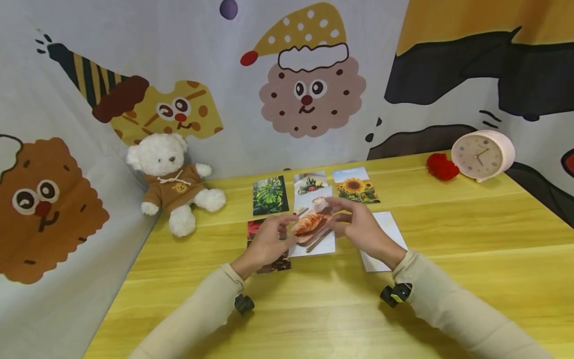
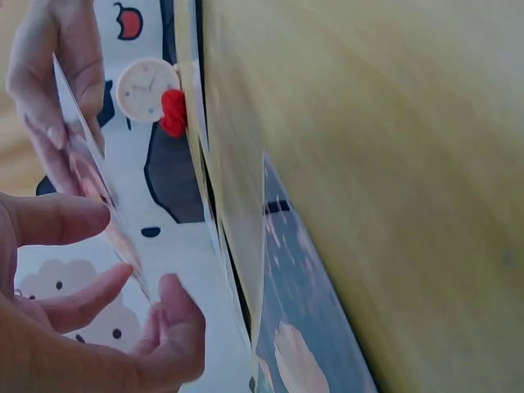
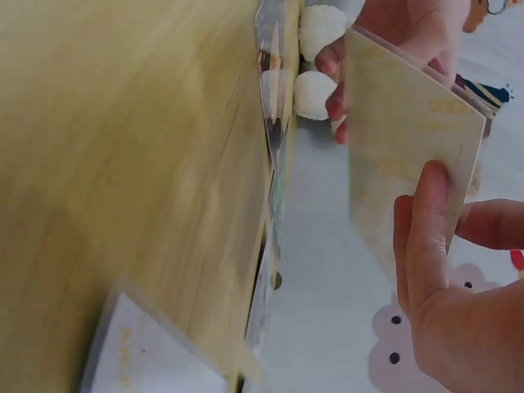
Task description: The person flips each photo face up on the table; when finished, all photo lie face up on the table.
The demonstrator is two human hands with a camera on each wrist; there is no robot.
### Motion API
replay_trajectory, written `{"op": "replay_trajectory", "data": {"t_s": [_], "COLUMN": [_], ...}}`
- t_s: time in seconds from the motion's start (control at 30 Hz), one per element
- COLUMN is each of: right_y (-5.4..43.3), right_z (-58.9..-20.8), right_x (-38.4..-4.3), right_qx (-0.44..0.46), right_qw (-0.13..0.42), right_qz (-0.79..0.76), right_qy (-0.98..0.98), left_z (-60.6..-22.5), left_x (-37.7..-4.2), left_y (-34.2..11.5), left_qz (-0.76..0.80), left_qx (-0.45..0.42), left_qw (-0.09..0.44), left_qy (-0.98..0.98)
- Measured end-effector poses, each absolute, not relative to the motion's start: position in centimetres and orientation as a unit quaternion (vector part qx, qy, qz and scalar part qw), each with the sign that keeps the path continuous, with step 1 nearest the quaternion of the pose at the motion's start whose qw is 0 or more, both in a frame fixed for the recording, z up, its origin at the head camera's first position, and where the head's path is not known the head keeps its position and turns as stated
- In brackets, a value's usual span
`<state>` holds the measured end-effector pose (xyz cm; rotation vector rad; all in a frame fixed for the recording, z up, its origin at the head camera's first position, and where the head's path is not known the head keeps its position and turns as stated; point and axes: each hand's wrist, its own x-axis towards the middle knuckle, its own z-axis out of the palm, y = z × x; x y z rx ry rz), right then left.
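Note:
A picture card of a croissant and a coffee cup (image 1: 312, 224) is held raised above the table, picture towards me. My right hand (image 1: 360, 229) pinches its right edge, with fingers flat on the pale back (image 3: 413, 123) in the right wrist view and the thumb on the other side. My left hand (image 1: 269, 242) pinches the left edge between fingertips and thumb (image 2: 180, 315). Behind the card lie a green leaf card (image 1: 270, 196), a cactus card (image 1: 310, 182) and a sunflower card (image 1: 356, 185). Under the left hand a dark red card (image 1: 254, 228) is partly hidden.
White face-down cards (image 1: 390, 229) lie partly beneath my right forearm. A white teddy bear (image 1: 172, 184) in a brown hoodie sits at the back left. At the back right stand a pink clock (image 1: 482, 154) and a red fluffy thing (image 1: 441, 167). A cartoon-printed cloth (image 1: 188, 45) hangs behind the table.

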<state>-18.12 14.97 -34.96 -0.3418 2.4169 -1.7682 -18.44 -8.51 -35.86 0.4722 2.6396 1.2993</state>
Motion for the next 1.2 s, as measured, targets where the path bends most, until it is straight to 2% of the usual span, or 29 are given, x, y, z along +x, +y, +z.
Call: {"op": "replay_trajectory", "data": {"t_s": [0.23, 0.53, 0.67, 0.9, 1.2], "right_y": [15.7, 15.8, 15.8, 15.7, 15.4], "right_z": [-34.9, -35.4, -35.8, -35.9, -35.9], "right_x": [-18.4, -18.8, -18.9, -19.0, -19.1], "right_qx": [-0.101, -0.111, -0.123, -0.195, -0.201], "right_qw": [0.091, 0.102, 0.099, 0.080, 0.102], "right_qz": [-0.623, -0.607, -0.556, -0.363, -0.266], "right_qy": [0.771, 0.780, 0.816, 0.908, 0.937], "left_z": [-35.6, -35.5, -35.6, -35.8, -36.2], "left_x": [-19.0, -18.7, -18.7, -19.1, -19.7], "left_y": [-9.1, -9.1, -9.1, -8.8, -8.0], "left_qz": [0.535, 0.539, 0.497, 0.384, 0.317], "left_qx": [0.114, 0.101, 0.117, 0.160, 0.193], "left_qw": [0.110, 0.101, 0.097, 0.100, 0.119], "left_qy": [0.830, 0.830, 0.854, 0.904, 0.921]}}
